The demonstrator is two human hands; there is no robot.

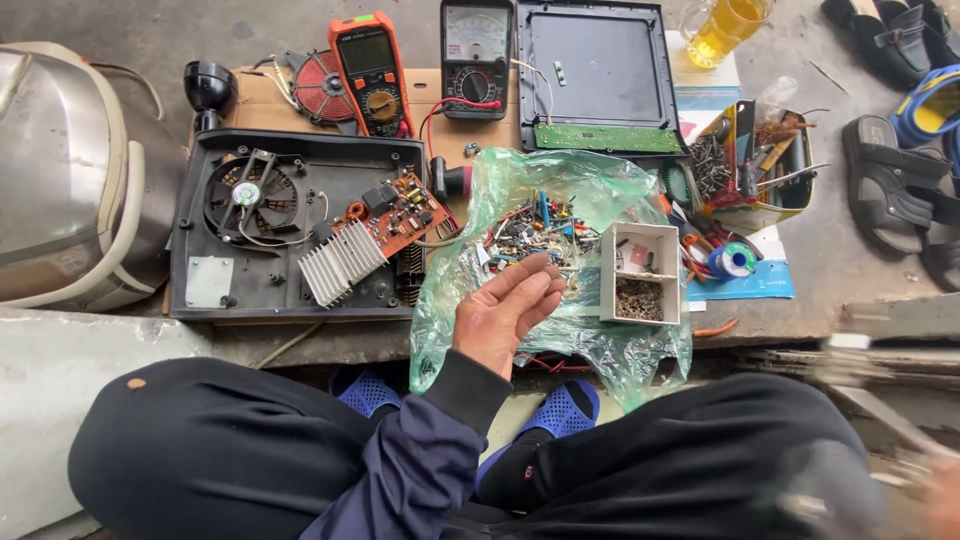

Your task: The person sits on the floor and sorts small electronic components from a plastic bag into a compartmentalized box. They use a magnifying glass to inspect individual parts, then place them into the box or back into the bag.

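My left hand (pixel 505 305) is palm up with loosely curled fingers over a green plastic bag (pixel 470 330) strewn with several small electronic parts (pixel 535 232). I see nothing in the palm. Its fingertips nearly touch the pile, just left of a small white compartment box (pixel 640 272) holding screws. Only a blurred sliver of my right hand (pixel 943 500) shows at the bottom right edge, and whether it holds anything is hidden by the blur. Left of the bag lies an opened black appliance base (pixel 210 290) with a fan (pixel 247 195), an orange circuit board (pixel 405 212) and a finned heat sink (pixel 340 262).
At the back lie an orange digital multimeter (pixel 372 75), an analogue meter (pixel 475 58), a red coil (pixel 320 88) and a black panel (pixel 600 75). A tool box (pixel 760 165), a solder reel (pixel 735 260), a glass of yellow drink (pixel 725 28) and sandals (pixel 885 185) lie right. A silver pot (pixel 60 170) sits left.
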